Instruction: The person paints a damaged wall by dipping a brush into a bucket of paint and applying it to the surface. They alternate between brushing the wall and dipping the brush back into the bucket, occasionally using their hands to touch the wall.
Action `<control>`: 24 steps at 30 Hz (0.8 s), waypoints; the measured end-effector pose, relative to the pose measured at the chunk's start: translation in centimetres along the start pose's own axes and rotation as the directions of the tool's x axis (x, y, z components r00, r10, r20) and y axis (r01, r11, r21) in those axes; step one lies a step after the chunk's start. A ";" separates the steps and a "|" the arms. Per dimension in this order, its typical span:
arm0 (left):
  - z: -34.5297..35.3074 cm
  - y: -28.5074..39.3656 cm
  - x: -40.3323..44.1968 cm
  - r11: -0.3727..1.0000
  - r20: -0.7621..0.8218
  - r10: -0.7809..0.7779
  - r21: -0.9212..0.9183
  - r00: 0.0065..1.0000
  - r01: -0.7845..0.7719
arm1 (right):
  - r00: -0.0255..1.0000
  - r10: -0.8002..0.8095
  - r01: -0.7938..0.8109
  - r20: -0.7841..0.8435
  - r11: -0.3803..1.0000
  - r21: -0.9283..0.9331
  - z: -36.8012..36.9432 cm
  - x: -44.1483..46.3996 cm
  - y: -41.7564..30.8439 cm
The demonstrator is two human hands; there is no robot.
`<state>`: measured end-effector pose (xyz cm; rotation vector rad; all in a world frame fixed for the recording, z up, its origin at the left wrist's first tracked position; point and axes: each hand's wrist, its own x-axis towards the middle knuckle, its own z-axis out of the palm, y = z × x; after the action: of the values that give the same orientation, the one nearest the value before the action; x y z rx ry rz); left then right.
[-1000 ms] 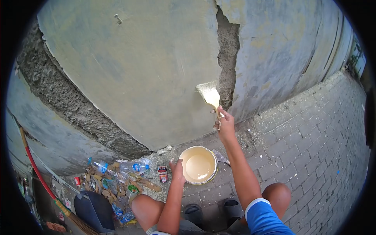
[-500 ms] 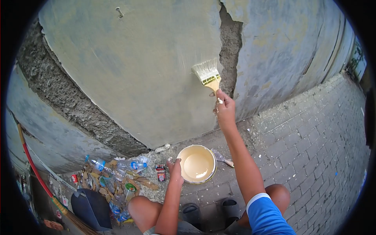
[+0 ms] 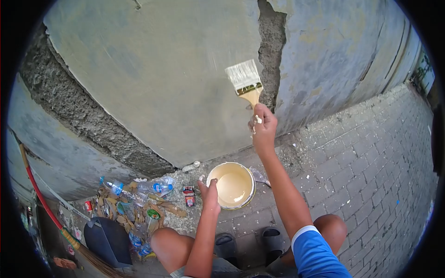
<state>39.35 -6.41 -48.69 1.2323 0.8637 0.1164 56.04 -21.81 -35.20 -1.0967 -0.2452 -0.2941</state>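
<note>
Now gripping the brush in the right hand with closed fingers, pointing its long axis up and slightly left, before the wall and above the bucket; resting the nearer left hand at the bucket's left rim, with unclear grip.

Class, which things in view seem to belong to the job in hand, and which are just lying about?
Seem to belong:
- flat paintbrush, in the right grip
- bucket of cream paint, in the left grip
- wall

Lying or standing about:
- plastic bottles
- dry leaves
- small red pack
- broom
- dustpan
</note>
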 end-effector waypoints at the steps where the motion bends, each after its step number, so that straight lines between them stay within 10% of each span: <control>1: 0.2 0.8 -1.0 1.000 0.007 -0.001 -0.018 1.000 0.001 | 0.998 -0.054 0.054 0.018 0.998 0.011 1.2 1.8 -2.7; 4: 0.6 3.4 -3.7 0.994 0.024 -0.007 -0.106 1.000 0.010 | 0.987 -0.154 0.158 0.055 0.984 -0.080 2.6 6.8 -6.0; 17: -1.7 4.4 -5.0 0.980 0.125 -0.026 -0.192 0.992 0.050 | 0.947 0.320 -0.321 -0.032 0.944 -0.072 -4.6 -2.2 12.4; 24: -1.8 4.0 -5.2 0.970 0.096 -0.014 -0.242 0.995 0.037 | 0.841 0.511 -0.538 -0.180 0.752 -0.380 -11.5 -8.1 17.7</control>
<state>36.09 -6.28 -42.71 0.9886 0.7592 0.1381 55.31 -23.71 -57.71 -1.5290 0.2074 0.1394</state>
